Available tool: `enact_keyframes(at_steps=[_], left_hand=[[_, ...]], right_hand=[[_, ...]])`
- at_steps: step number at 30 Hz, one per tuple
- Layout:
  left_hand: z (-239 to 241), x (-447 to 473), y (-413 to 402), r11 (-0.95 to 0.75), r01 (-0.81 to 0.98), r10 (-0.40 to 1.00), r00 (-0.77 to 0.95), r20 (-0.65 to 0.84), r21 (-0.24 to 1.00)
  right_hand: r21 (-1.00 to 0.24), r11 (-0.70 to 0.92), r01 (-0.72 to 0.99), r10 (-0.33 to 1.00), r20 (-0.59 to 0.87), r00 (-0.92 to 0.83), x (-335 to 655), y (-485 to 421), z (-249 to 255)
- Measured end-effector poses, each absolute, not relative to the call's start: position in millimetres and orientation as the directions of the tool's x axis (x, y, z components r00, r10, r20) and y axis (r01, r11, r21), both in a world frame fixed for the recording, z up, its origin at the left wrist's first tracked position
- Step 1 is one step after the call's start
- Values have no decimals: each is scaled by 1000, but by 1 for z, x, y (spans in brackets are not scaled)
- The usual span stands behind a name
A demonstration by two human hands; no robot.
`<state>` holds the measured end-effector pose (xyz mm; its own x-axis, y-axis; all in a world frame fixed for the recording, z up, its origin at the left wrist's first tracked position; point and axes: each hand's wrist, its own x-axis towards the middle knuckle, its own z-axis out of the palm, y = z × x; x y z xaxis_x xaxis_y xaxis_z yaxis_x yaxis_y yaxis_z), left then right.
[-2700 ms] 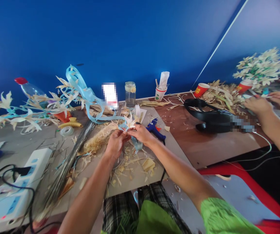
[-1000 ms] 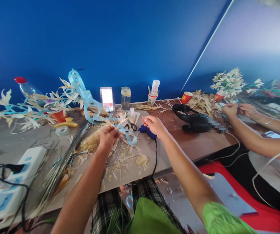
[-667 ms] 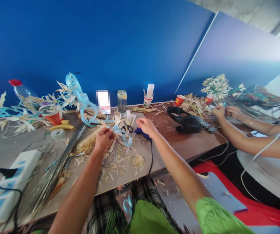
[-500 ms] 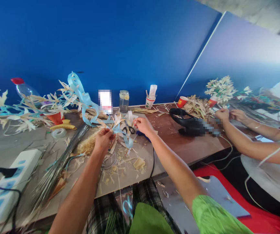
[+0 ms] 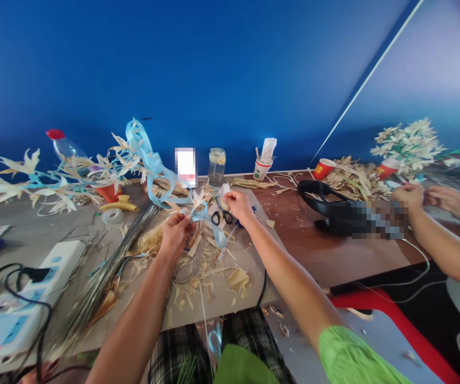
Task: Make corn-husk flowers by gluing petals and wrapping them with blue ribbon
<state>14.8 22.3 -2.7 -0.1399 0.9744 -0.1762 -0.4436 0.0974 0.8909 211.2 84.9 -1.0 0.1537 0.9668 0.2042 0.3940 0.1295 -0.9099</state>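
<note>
My left hand [image 5: 177,232] is closed on the stem of a pale straw flower [image 5: 196,199] tied with light blue ribbon [image 5: 214,226], held just above the grey table [image 5: 54,234]. My right hand [image 5: 240,205] hovers to its right. Its fingers are curled and pinched over black-handled scissors [image 5: 222,217], beside a pale scrap [image 5: 225,189]; what they grip is unclear. A blue glue gun [image 5: 239,222] peeks out beneath that hand, its black cable [image 5: 263,282] dropping off the table edge. Straw shavings [image 5: 214,272] litter the table under both hands.
A white power strip [image 5: 33,298] with cords lies front left, beside a bundle of thin wires [image 5: 105,266]. Behind are a tape roll [image 5: 112,215], a glass jar [image 5: 216,166], a paper cup [image 5: 262,166] and straw-flower branches [image 5: 33,178]. At right: a black headset [image 5: 333,205] and another person's hands [image 5: 413,194].
My right hand left the flower, reached right to the glue gun, then came back left over the scissors. My left hand kept hold of the flower. The view swung right, then back.
</note>
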Motion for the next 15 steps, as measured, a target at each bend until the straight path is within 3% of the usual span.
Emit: enact_keyframes(at_steps=[15], left_hand=[[-8, 14, 23, 76, -463, 986, -99, -136, 883]], right_hand=[[-879, 87, 469, 931, 239, 276, 220, 65, 10]])
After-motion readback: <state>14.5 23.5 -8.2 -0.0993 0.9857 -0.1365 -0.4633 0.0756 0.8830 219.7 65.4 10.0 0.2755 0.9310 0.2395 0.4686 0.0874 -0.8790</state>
